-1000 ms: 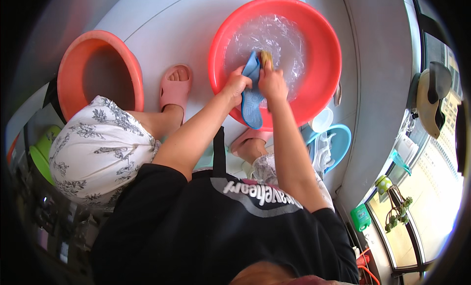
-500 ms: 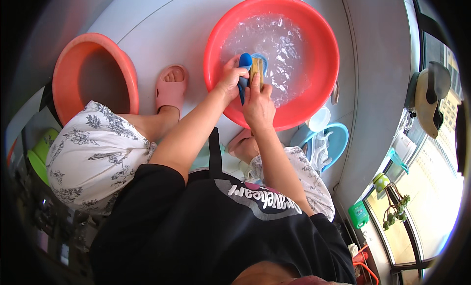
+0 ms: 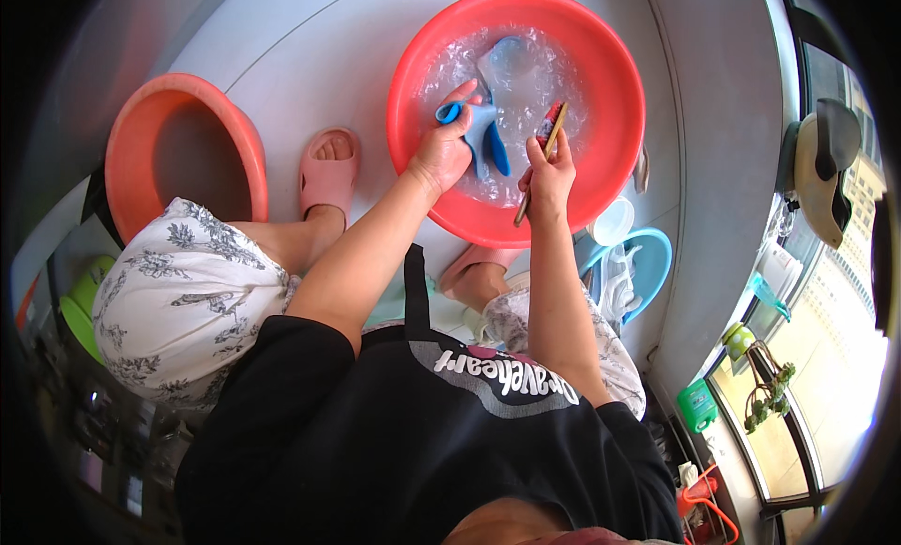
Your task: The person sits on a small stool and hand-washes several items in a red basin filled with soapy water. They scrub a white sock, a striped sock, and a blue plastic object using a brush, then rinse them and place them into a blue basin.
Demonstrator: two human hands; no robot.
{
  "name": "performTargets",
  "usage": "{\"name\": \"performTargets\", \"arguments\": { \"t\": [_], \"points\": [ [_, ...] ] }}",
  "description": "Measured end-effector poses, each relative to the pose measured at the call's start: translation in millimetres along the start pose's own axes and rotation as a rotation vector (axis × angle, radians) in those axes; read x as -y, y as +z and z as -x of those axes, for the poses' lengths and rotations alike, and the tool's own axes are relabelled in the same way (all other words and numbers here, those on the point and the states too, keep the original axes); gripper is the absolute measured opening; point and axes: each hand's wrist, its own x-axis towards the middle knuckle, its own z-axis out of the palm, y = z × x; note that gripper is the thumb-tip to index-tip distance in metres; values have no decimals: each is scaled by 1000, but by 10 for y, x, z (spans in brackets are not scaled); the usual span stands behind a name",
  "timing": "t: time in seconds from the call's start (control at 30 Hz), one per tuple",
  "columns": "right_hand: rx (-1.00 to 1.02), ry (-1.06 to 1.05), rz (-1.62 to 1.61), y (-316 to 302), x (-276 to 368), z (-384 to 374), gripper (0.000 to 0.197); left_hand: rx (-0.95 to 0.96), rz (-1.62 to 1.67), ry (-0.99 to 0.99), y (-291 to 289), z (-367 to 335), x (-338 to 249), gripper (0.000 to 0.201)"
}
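Note:
A large red basin (image 3: 605, 71) of cloudy, rippling water lies ahead of me. Over its left side, my left hand (image 3: 448, 151) is closed on a limp blue item (image 3: 483, 123) that looks like a shoe insole. One rounded, lighter end of it reaches up into the water, while a darker blue flap hangs beside my fingers. Its exact kind is unclear. My right hand (image 3: 549, 174) grips a wooden scrubbing brush (image 3: 557, 128) by its handle above the basin's near right side. Red and pale bristles show on the brush's left side, apart from the blue item.
An orange bucket (image 3: 255, 151) holding murky water stands at the left, by my pink slipper (image 3: 328, 170). Close to the red basin's lower right are a white cup (image 3: 612, 221) and a light blue basin (image 3: 657, 268). A wall and windows run along the right.
My right hand has drawn the brush away to the right, off the blue item, and turned it on its side. The blue item now spreads out from my left hand into the water.

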Motion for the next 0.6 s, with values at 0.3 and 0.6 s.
{"name": "performTargets", "arguments": {
  "t": [0.3, 0.6],
  "points": [
    [109, -65, -107, 213, 92, 256, 60, 299, 313, -173, 213, 98, -138, 52],
    [228, -374, 398, 486, -340, 734, 63, -134, 18, -256, -313, 50, 193, 42]
  ]
}}
